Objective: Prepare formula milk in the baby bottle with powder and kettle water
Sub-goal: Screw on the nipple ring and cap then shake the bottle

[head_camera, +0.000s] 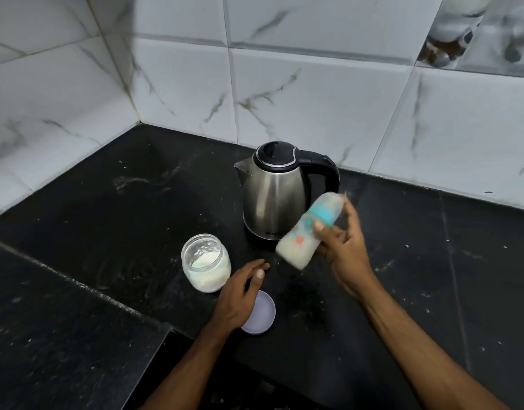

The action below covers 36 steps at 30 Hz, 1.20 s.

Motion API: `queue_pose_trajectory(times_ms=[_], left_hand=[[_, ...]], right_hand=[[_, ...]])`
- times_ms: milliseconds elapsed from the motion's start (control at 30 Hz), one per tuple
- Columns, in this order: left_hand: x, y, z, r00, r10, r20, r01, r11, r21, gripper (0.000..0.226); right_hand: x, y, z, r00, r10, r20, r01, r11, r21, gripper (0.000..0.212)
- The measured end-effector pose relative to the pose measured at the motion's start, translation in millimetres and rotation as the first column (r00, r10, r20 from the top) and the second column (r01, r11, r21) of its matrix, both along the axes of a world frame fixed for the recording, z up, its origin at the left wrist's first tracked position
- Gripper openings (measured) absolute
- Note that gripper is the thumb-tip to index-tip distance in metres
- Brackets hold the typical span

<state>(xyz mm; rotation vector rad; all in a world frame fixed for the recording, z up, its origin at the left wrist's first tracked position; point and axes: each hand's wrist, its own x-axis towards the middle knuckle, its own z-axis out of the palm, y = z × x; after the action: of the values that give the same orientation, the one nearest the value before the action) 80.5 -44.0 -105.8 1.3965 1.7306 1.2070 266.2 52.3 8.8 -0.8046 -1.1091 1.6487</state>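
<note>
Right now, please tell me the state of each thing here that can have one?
Baby bottle: capped, tilted, milky liquid inside, motion-blurred.
Kettle: upright, lid closed.
Powder jar: open, partly filled.
Jar lid: off, lying on counter.
Right hand: gripping the bottle.
Left hand: empty, over the lid.

Nothing can be read with certainty. The kettle [272,193] bears a small dark brand mark low on its steel body, partly hidden and too blurred to make out.
</note>
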Motion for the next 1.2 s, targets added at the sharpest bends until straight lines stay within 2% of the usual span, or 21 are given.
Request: queue_pose_trajectory(times_ms=[67, 100, 200, 233, 333, 367, 400, 500, 533, 567, 667, 733, 833, 900, 1000, 1067, 1133, 1167, 1200], left_hand=[[1, -1, 1, 1.000, 0.004, 0.005, -0.004, 1.000, 0.001, 0.049], [1, -1, 1, 1.000, 0.006, 0.000, -0.006, 1.000, 0.003, 0.050], [1, -1, 3, 1.000, 0.002, -0.014, -0.002, 1.000, -0.004, 0.055], [1, -1, 4, 1.000, 0.003, -0.012, -0.003, 1.000, -0.002, 0.054], [2, -2, 6, 1.000, 0.010, 0.002, -0.010, 1.000, -0.013, 0.050], [2, -2, 6, 1.000, 0.011, 0.002, -0.011, 1.000, -0.016, 0.050], [2, -2, 6, 1.000, 0.011, -0.002, -0.011, 1.000, -0.018, 0.050], [0, -2, 4, 1.000, 0.010, -0.020, -0.010, 1.000, -0.020, 0.049], [0, -3, 4, 1.000, 0.010, -0.025, -0.011, 1.000, -0.022, 0.047], [0, -2, 4, 1.000, 0.011, -0.025, -0.012, 1.000, -0.022, 0.046], [2, -2, 3, 1.000, 0.015, 0.003, -0.015, 1.000, -0.021, 0.053], [3, -2, 3, 1.000, 0.023, -0.003, -0.023, 0.999, -0.024, 0.056], [0, -2, 3, 0.999, 0.033, -0.037, -0.034, 0.998, -0.048, 0.042], [0, -2, 4, 0.999, 0.032, -0.032, -0.033, 0.999, -0.040, 0.044], [2, -2, 5, 1.000, 0.016, -0.007, -0.016, 0.999, -0.027, 0.058], [2, -2, 3, 1.000, 0.012, -0.006, -0.012, 1.000, -0.022, 0.060], [0, -1, 2, 1.000, 0.007, 0.017, -0.006, 1.000, -0.027, 0.060], [-1, -1, 1, 1.000, 0.005, 0.024, -0.004, 1.000, -0.024, 0.059], [-1, -1, 1, 1.000, 0.004, 0.021, -0.004, 1.000, -0.019, 0.059]], right_hand=[[-1, 0, -4, 0.995, -0.080, -0.057, 0.078, 0.996, -0.032, 0.078], [-2, -4, -6, 0.999, -0.053, -0.009, 0.053, 0.999, -0.006, 0.076], [0, -19, -11, 0.970, 0.133, 0.204, -0.157, 0.982, 0.106, 0.080], [1, -17, -10, 0.975, 0.112, 0.190, -0.136, 0.984, 0.116, 0.081], [2, -3, -4, 0.989, -0.144, -0.040, 0.144, 0.990, -0.011, 0.077], [2, -1, -4, 0.981, -0.176, -0.076, 0.174, 0.984, -0.033, 0.079], [3, -3, -6, 0.987, -0.151, -0.056, 0.150, 0.988, -0.015, 0.082], [1, -19, -11, 0.983, 0.070, 0.171, -0.090, 0.989, 0.116, 0.080], [1, -20, -12, 0.976, 0.091, 0.198, -0.120, 0.983, 0.137, 0.080], [2, -17, -11, 0.983, 0.056, 0.175, -0.082, 0.987, 0.141, 0.078], [4, -6, -6, 0.990, -0.132, -0.038, 0.133, 0.991, 0.007, 0.076], [4, -8, -8, 0.996, -0.092, -0.008, 0.092, 0.996, 0.010, 0.073], [2, -19, -11, 0.983, 0.101, 0.156, -0.114, 0.991, 0.072, 0.071], [3, -14, -10, 0.995, 0.028, 0.094, -0.034, 0.997, 0.063, 0.076], [2, -3, -10, 0.984, -0.147, -0.101, 0.140, 0.988, -0.066, 0.080], [-1, -12, -12, 0.997, -0.069, -0.024, 0.069, 0.997, -0.017, 0.079], [-4, -25, -14, 0.982, 0.134, 0.135, -0.144, 0.987, 0.068, 0.082], [-4, -27, -14, 0.971, 0.174, 0.167, -0.191, 0.977, 0.095, 0.081], [-4, -23, -14, 0.979, 0.139, 0.149, -0.156, 0.982, 0.105, 0.080]])
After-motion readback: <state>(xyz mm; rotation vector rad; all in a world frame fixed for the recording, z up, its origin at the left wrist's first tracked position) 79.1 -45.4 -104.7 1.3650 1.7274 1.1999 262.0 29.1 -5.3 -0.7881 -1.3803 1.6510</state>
